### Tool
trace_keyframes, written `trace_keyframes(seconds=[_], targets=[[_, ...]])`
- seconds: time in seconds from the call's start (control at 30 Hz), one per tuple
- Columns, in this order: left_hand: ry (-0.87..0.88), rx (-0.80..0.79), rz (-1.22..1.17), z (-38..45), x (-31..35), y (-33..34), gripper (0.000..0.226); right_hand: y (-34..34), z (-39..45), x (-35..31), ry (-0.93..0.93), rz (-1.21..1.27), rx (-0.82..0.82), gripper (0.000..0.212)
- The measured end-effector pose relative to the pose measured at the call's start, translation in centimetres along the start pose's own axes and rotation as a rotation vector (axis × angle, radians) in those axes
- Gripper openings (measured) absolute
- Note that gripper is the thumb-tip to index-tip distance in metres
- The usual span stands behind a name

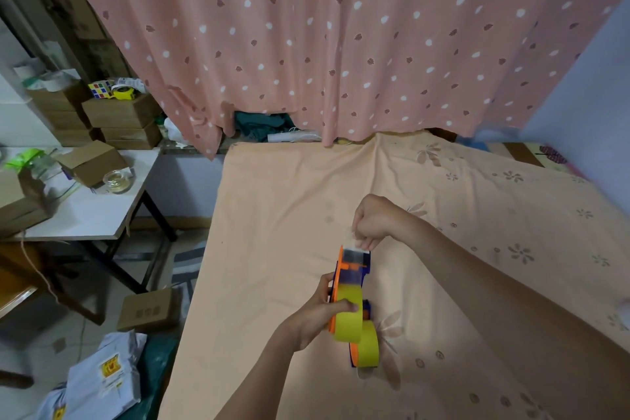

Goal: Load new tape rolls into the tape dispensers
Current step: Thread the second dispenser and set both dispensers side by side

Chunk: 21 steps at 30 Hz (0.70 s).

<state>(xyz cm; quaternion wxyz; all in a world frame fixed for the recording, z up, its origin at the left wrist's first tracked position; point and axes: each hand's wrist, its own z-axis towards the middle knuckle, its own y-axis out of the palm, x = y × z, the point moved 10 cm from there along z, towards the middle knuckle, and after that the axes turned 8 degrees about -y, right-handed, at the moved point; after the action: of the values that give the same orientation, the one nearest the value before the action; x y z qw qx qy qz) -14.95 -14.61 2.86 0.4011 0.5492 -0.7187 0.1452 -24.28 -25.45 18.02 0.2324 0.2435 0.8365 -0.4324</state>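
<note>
While your left hand (318, 312) grips an orange-and-blue plastic tape dispenser (347, 278) loaded with a yellow tape roll (348, 315), your right hand (373, 223) pinches its clear tape end (353, 242). A second loaded dispenser (364, 348) lies beneath on the peach floral bedsheet (272, 215), near the bed's front edge.

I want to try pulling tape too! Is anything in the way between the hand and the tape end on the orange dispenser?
Nothing visible. The right hand already pinches the clear tape end at the front of the orange and blue plastic dispenser, which the left hand holds.
</note>
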Motion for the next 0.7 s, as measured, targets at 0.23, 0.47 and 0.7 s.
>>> trace_keyframes(seconds=[0.23, 0.47, 0.7], targets=[[-0.009, 0.002, -0.05, 0.4, 0.5, 0.8, 0.081, 0.6, 0.7, -1.5, -0.063, -0.091, -0.1, 0.023], [-0.001, -0.053, -0.059, 1.2, 0.3, 2.5, 0.072, -1.1, 1.0, -0.4, -0.205, -0.142, -0.151, 0.007], [0.019, -0.117, -0.071, 0.5, 0.5, 3.1, 0.075, -1.9, 2.0, 0.4, -0.287, -0.028, -0.205, 0.008]])
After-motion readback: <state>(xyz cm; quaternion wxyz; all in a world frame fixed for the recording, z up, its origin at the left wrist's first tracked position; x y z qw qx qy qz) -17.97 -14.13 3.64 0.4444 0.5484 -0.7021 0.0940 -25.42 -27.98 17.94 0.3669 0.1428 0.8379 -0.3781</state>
